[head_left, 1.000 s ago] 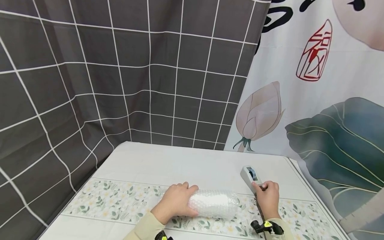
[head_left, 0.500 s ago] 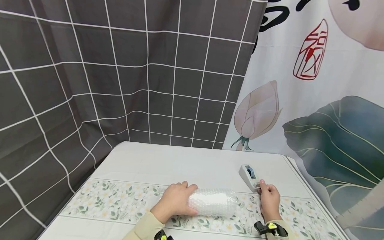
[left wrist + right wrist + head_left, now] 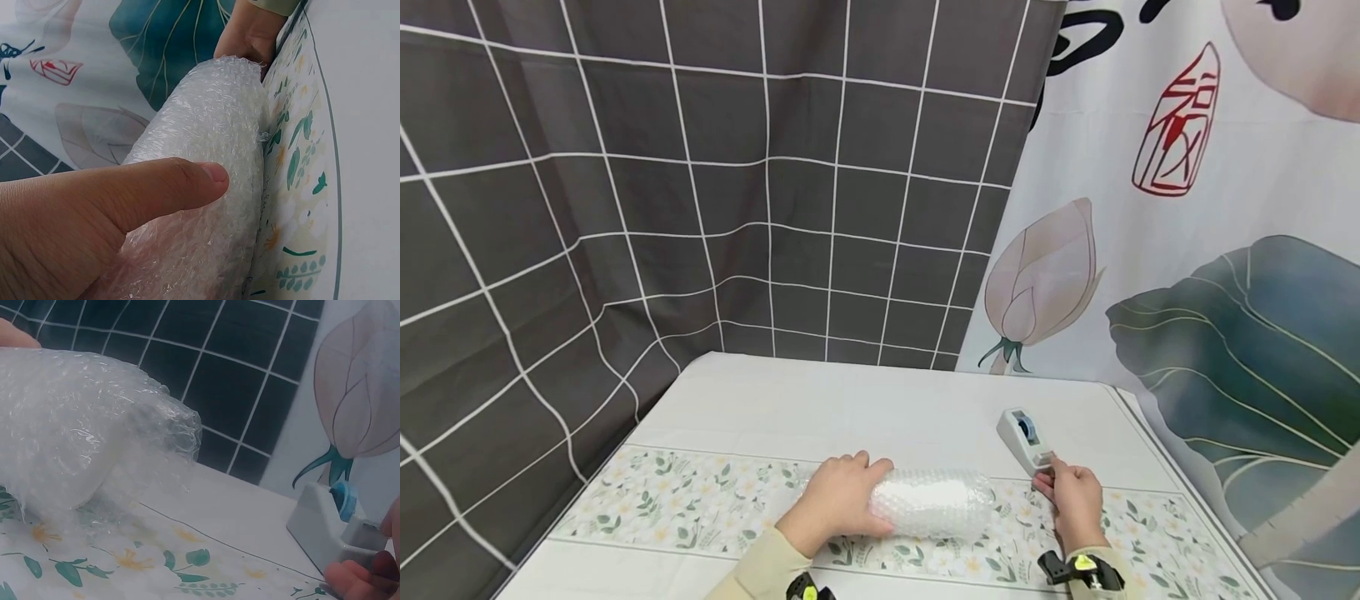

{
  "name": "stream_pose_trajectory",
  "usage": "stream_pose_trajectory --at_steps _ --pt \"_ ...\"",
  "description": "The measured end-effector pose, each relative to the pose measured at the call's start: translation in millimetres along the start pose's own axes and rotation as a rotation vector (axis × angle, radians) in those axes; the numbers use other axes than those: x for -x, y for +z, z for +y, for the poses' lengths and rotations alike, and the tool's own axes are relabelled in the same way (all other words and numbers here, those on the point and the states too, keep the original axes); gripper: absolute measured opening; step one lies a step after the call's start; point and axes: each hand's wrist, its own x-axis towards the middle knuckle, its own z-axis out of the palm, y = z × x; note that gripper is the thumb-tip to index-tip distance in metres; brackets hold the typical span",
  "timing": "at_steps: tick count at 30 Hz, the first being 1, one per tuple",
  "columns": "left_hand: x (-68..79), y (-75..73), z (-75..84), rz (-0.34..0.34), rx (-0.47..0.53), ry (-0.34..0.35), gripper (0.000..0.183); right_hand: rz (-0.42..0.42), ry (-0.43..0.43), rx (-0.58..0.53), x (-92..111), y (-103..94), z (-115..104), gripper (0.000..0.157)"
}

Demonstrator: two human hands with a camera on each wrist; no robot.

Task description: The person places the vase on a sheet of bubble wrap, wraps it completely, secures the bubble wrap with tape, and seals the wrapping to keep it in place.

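Observation:
A roll of clear bubble wrap [image 3: 932,502] lies sideways on the table, with something pale and smooth inside its near end in the right wrist view. My left hand [image 3: 842,500] grips its left end from above, the thumb lying across the wrap [image 3: 187,231]. To the right stands a white tape dispenser [image 3: 1021,437] with a blue-cored tape roll [image 3: 345,500]. At the dispenser's cutter end, my right hand [image 3: 1075,498] pinches the tape's end between thumb and curled fingers [image 3: 353,581]; the clear tape itself hardly shows.
A white table [image 3: 820,400] carries a band of floral print [image 3: 677,500] under the roll. Behind it hangs a dark curtain [image 3: 805,200] with white grid lines, and a lotus-printed white curtain [image 3: 1075,350] at the right. Each wrist wears a black strap.
My right hand has shifted slightly right and down from the dispenser's body to its cutter end, its fingers curling in. The left hand and the bubble-wrap roll keep their place.

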Motion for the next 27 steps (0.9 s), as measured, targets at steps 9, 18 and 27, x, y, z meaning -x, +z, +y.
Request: stream_pose_trajectory --at_steps 9,18,27 --pt "-0.7 -0.5 0.5 -0.003 0.005 -0.004 0.084 -0.027 0.019 -0.002 0.9 -2.0 -2.5 0.025" --pt "-0.5 0.5 0.6 -0.003 0.006 -0.003 0.085 -0.08 0.07 -0.049 -3.5 -6.2 -5.7 0.028" --pt "0.0 -0.6 0.8 -0.005 0.01 0.002 0.085 -0.201 0.19 -0.156 -7.7 -14.7 -14.0 0.024"
